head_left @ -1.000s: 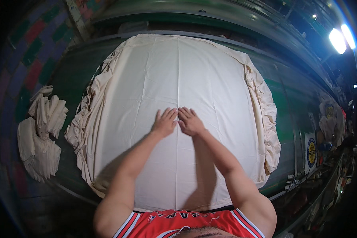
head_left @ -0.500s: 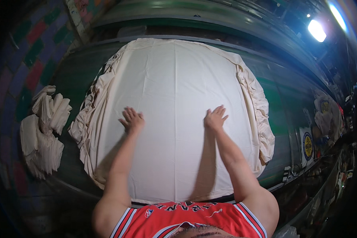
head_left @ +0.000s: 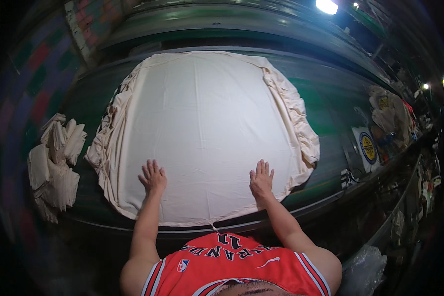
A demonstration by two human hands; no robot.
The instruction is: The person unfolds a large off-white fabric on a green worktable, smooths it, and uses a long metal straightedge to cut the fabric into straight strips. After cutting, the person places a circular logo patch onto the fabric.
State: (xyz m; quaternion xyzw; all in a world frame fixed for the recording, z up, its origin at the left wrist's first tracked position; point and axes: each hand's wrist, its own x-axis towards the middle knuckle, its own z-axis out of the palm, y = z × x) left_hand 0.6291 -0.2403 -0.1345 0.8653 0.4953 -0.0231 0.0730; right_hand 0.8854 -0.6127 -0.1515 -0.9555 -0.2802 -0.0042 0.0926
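Note:
A large cream cloth (head_left: 212, 123) lies spread over the long green table, smooth in the middle and bunched into gathered folds along its left and right sides. On its near left part my left hand (head_left: 154, 176) rests flat, fingers spread. My right hand (head_left: 261, 180) lies palm down on the near right part, fingers stretched out. Neither hand grips anything. Slight creases run through the cloth between and beyond the hands. A short bit of thread or cloth hangs at its near edge, close to my red jersey.
Folded cream cloths (head_left: 56, 165) are stacked at the table's left end. At the right stand a white bag with a round yellow and blue emblem (head_left: 367, 146) and a clear plastic bag of things (head_left: 387, 111). Crumpled clear plastic (head_left: 365, 271) lies low at the right.
Both hands have slid back toward me over the cloth, staying flat. The view has shifted, so the cloth and the bags at the right appear further left.

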